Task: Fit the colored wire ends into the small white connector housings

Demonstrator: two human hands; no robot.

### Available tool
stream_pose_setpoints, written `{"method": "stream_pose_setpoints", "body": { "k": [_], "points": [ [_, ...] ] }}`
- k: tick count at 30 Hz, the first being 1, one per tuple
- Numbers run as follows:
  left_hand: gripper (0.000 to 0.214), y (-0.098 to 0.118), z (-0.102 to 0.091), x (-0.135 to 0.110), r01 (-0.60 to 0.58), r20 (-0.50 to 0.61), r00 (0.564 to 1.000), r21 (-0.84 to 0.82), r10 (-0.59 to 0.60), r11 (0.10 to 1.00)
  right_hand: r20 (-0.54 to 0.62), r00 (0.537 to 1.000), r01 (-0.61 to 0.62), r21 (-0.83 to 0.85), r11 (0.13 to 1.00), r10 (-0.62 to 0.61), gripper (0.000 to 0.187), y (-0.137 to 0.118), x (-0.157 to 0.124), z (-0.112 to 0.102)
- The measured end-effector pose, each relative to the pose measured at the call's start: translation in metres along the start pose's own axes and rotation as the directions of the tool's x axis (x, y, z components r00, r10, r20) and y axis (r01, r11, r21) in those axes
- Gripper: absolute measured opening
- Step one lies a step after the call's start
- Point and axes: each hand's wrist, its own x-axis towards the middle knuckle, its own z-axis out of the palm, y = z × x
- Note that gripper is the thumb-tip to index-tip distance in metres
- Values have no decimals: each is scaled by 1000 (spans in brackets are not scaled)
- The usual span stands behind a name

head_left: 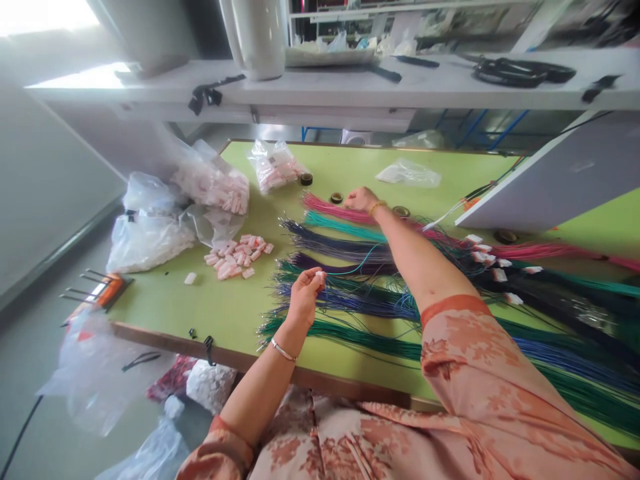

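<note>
My left hand (pixel 306 293) is closed, pinching a small white connector housing (pixel 321 276) above the wire bundles. A thin teal wire (pixel 357 268) runs from that housing to the right. Farther back, my right hand (pixel 362 199) has its fingers bent together on the bundle of pink wires (pixel 325 205); how many wires are between the fingertips is too small to tell. Between the hands lie teal wires (pixel 335 225) and dark wires (pixel 330 243). Nearer me are blue wires (pixel 350 303) and green wires (pixel 360 339), their metal-tipped ends pointing left.
A pile of pinkish-white connector housings (pixel 237 257) lies left of the wires, with filled plastic bags (pixel 210 177) behind. Black tape rolls (pixel 337 198) sit near the pink wires. A white shelf (pixel 320 97) crosses above the green table (pixel 200 307). An orange pronged holder (pixel 113 291) stands at the left edge.
</note>
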Motion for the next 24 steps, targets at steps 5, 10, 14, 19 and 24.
{"method": "stream_pose_setpoints", "body": {
  "k": [5, 10, 14, 19, 24],
  "points": [
    [33, 0, 0, 0, 9, 9, 1000, -4, -9, 1000, 63, 997, -50, 18, 999, 49, 16, -4, 1, -24],
    [32, 0, 0, -1, 20, 9, 1000, -1, -20, 1000, 65, 998, 14, 57, 998, -18, 26, -20, -1, -33],
    [33, 1, 0, -1, 19, 11, 1000, 0, -19, 1000, 165, 984, 93, -183, 979, -63, 17, -37, 4, -31],
    [33, 1, 0, -1, 9, 6, 1000, 8, -9, 1000, 224, 974, 128, -362, 923, -47, 17, -66, 9, -8],
    [33, 0, -2, -1, 10, 10, 1000, -11, -10, 1000, 221, 975, 107, -362, 926, -27, 22, -86, 8, 20]
  ]
}}
